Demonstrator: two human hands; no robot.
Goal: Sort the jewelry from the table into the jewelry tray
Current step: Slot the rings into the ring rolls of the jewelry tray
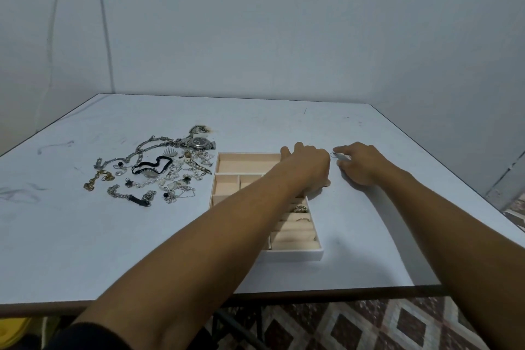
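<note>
A peach-lined jewelry tray (pixel 244 163) with white walls sits mid-table. Two rings (pixel 301 209) lie in its padded roll section at the right. My left hand (pixel 308 167) reaches across the tray and rests on its far right corner, fingers curled over the rim. My right hand (pixel 360 163) lies on the table just right of the tray and pinches a small thin ring or hoop (pixel 335 155) at its fingertips. A tangled pile of jewelry (pixel 170 170) lies left of the tray: chains, pearl strands, a black band, a silver watch (pixel 200 142).
The white table (pixel 85 236) has its near edge close below my forearms and its right edge beyond my right hand. A gold chain bracelet (pixel 98 179) lies at the pile's left. Patterned floor shows below the table.
</note>
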